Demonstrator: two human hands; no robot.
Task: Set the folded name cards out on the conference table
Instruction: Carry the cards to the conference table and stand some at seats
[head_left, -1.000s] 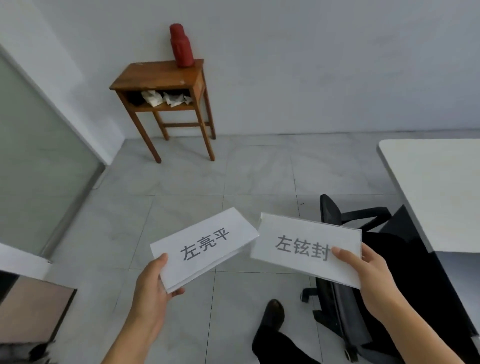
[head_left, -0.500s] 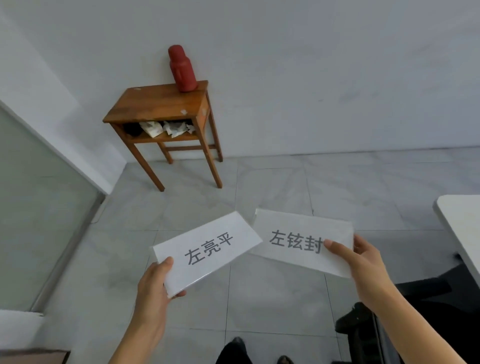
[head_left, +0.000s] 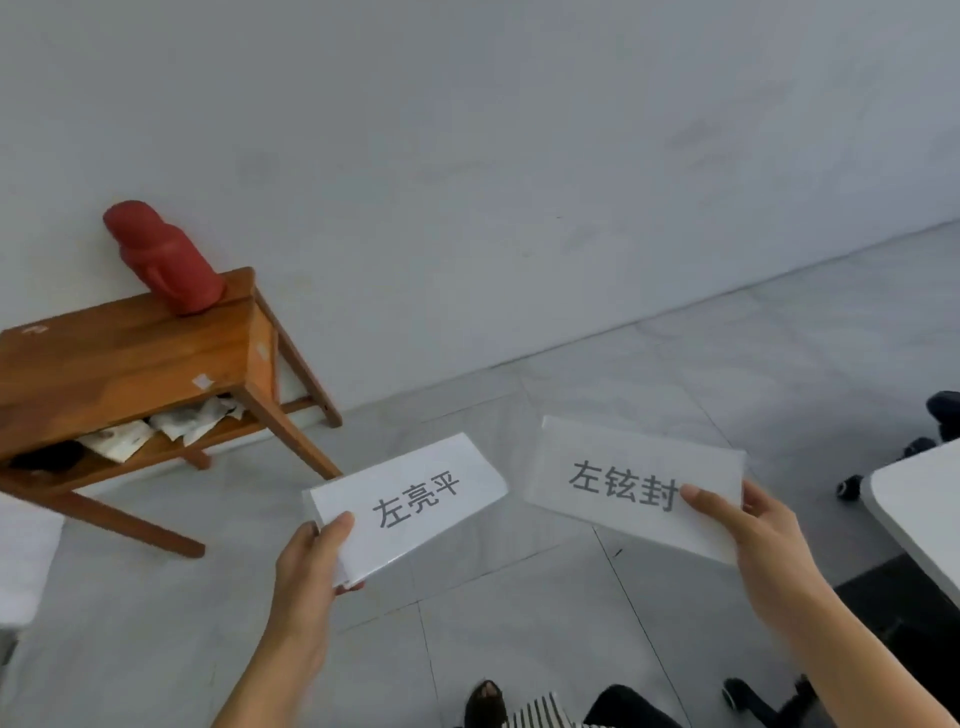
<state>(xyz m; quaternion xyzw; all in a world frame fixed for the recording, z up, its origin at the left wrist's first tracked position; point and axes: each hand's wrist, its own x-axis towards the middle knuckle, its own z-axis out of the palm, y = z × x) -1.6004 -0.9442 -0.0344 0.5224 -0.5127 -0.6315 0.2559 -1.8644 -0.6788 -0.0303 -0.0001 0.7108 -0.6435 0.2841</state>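
Observation:
I hold two white folded name cards in the air above the grey tiled floor. My left hand (head_left: 306, 566) grips the left card (head_left: 410, 506) at its lower left corner, thumb on top. My right hand (head_left: 753, 551) grips the right card (head_left: 634, 483) at its lower right corner, thumb on its face. Both cards show black printed characters and lie flat, side by side, a little apart. The white conference table (head_left: 919, 509) shows only as a corner at the right edge.
A small wooden side table (head_left: 130, 353) stands at the left against the white wall, with a red thermos (head_left: 163, 257) on top and crumpled papers (head_left: 156, 431) on its shelf. Black chair casters (head_left: 852, 486) sit near the conference table. My shoe (head_left: 485, 701) is below.
My view has swung to the right and tilted; the side table has slid to the left. The cards stay in my hands and have drawn slightly apart.

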